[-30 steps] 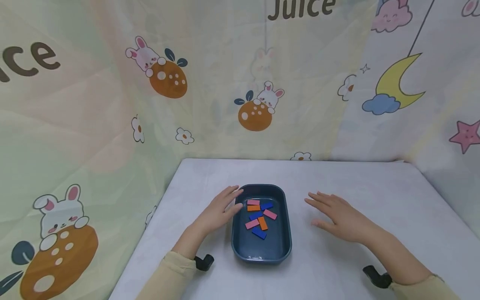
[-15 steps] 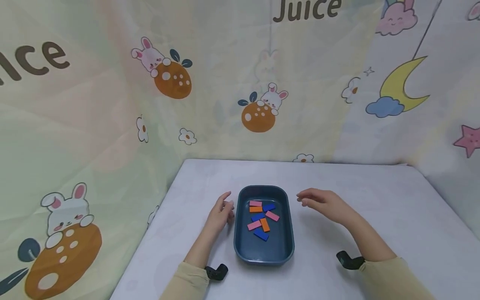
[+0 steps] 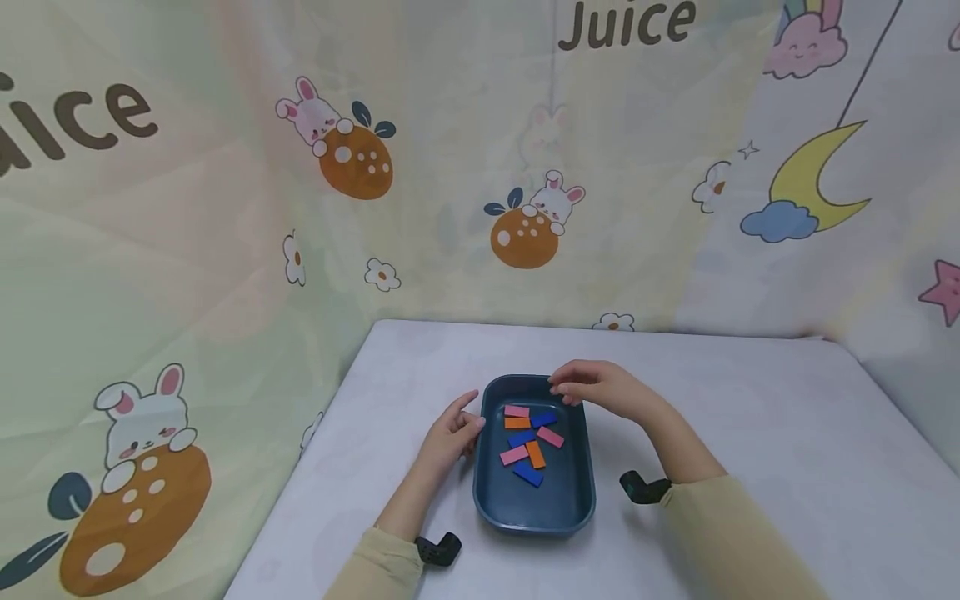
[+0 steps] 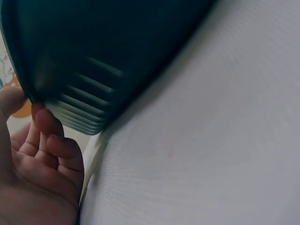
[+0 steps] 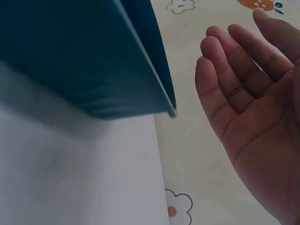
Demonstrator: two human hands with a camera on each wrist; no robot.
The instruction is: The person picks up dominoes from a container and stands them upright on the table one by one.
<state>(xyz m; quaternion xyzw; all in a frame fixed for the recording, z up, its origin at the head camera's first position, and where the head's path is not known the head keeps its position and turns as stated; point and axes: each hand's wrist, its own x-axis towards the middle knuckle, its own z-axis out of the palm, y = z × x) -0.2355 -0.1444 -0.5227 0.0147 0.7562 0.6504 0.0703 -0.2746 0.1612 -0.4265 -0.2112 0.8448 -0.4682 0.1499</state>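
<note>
A dark blue tray [image 3: 536, 523] sits on the white table [image 3: 750, 417]. Several flat pink, orange and blue blocks [image 3: 528, 442] lie loose in its far half. My left hand [image 3: 456, 427] is at the tray's left rim. In the left wrist view this hand [image 4: 37, 159] has its thumb against the rim of the tray [image 4: 93, 47] and its fingers curled by the outer wall. My right hand [image 3: 592, 390] hovers over the tray's far right corner, fingers relaxed. The right wrist view shows the palm [image 5: 248, 108] bare beside the tray [image 5: 70, 56].
Cartoon-printed cloth walls [image 3: 225, 250] close in the table on the left, back and right. Bare tabletop lies to the right of the tray and beyond it. Black wrist mounts [image 3: 438, 550] [image 3: 641, 487] sit by both sleeves.
My right hand has moved left from the bare table to above the tray's far end. My left hand has drawn its fingers in against the left rim.
</note>
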